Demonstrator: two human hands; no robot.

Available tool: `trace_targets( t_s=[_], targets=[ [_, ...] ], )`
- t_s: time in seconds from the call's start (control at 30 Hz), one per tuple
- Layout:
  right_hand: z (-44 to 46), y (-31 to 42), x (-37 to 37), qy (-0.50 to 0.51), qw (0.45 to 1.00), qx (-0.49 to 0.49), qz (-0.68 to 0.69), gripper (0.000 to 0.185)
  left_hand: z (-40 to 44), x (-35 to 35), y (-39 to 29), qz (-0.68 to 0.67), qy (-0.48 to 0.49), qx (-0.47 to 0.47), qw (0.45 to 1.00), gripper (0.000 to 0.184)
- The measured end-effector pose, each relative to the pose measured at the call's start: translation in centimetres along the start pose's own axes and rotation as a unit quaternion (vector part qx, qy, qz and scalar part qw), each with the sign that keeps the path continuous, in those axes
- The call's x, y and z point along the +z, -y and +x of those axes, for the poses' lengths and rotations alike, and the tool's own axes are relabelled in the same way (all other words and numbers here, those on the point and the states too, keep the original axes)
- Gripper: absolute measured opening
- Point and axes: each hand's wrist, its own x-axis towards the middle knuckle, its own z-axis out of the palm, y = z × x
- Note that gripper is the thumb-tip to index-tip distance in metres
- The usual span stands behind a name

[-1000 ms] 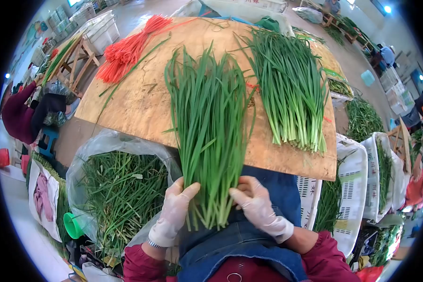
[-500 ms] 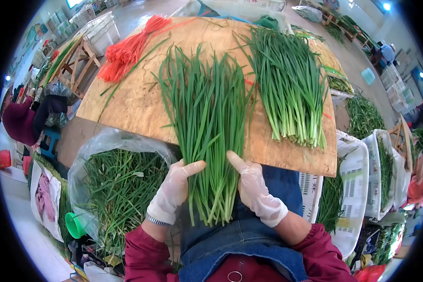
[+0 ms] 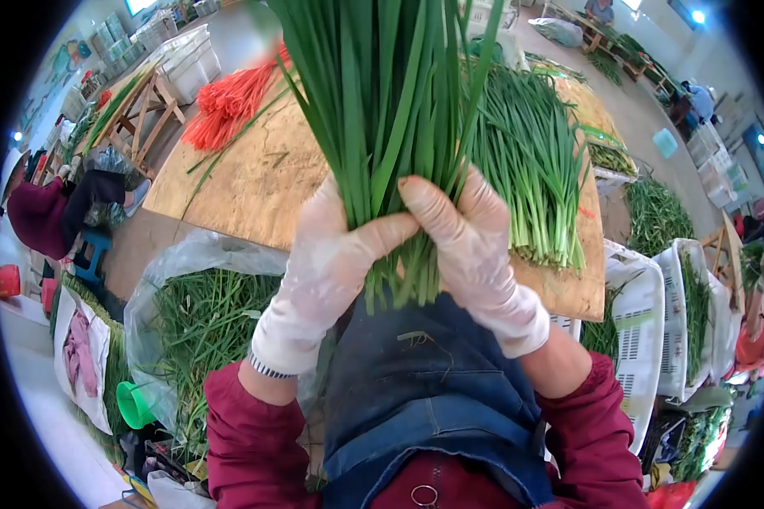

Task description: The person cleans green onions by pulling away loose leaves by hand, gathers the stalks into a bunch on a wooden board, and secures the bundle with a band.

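Observation:
A bunch of garlic chives (image 3: 386,119) stands upright close to the camera, leaves up and pale cut stems down. Gloved in thin white, my left hand (image 3: 323,254) wraps the lower stems from the left, its thumb across the front. From the other side my right hand (image 3: 475,259) grips the same stems, and the two thumbs nearly meet. The leaf tips run out of view at the top. Beyond my right hand, a second pile of garlic chives (image 3: 530,161) lies on the wooden board (image 3: 229,199). Red ties (image 3: 229,106) lie at the board's far left.
A clear plastic bag (image 3: 157,284) of loose leaves stands at the lower left, near a green cup (image 3: 134,405). White crates (image 3: 641,327) with greens line the right side. A seated person (image 3: 42,212) is at the left; other people are farther right.
Both hands have lifted the chives off the board, up toward the camera. They have moved closer together and now wrap the stems more tightly.

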Motion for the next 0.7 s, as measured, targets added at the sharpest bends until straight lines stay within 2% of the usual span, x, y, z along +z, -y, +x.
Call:
trace_targets(
  t_s=[0.1, 0.13, 0.23, 0.27, 0.33, 0.37, 0.4, 0.47, 0.6, 0.7],
  targets=[
    [1.9, 1.2, -0.9, 0.029, 0.998, -0.058, -0.007, 0.031, 2.0, 0.7, -0.5, 0.069, 0.003, 0.070, 0.995, 0.042],
    [2.0, 1.3, -1.3, 0.032, 0.999, -0.039, -0.012, 0.032, 2.4, 0.9, -0.7, 0.054, 0.005, 0.058, 0.997, 0.042],
    [2.2, 0.5, -3.2, 0.043, 0.998, 0.024, -0.040, 0.034, 3.6, 0.0, 1.9, 0.131, -0.004, 0.053, 0.990, 0.043],
    [2.0, -0.4, -4.1, 0.048, 0.996, 0.047, -0.062, 0.034, 4.0, -0.6, 3.5, 0.165, -0.018, 0.092, 0.982, 0.044],
    [1.4, -1.4, -4.8, 0.023, 0.987, 0.118, -0.109, 0.036, 3.5, -1.0, 5.0, 0.187, -0.025, 0.068, 0.980, 0.034],
    [1.3, -1.9, -4.9, 0.028, 0.992, 0.105, -0.069, 0.036, 3.3, -1.1, 5.3, 0.198, -0.029, 0.055, 0.978, 0.030],
    [1.2, -2.5, -4.9, 0.032, 0.995, 0.093, -0.027, 0.035, 3.2, -1.2, 5.5, 0.171, -0.023, 0.033, 0.984, 0.035],
    [1.3, -2.9, -4.8, 0.052, 0.995, 0.075, 0.038, 0.034, 3.3, -0.7, 5.3, 0.133, -0.037, 0.047, 0.989, 0.030],
    [2.0, -0.7, -4.2, 0.052, 0.994, 0.082, -0.051, 0.032, 3.7, 0.5, 3.7, 0.066, -0.049, 0.108, 0.991, 0.022],
    [2.1, -0.7, -4.1, 0.052, 0.997, 0.051, -0.021, 0.031, 4.1, -0.3, 4.8, 0.117, -0.046, 0.121, 0.985, 0.022]
  ],
)
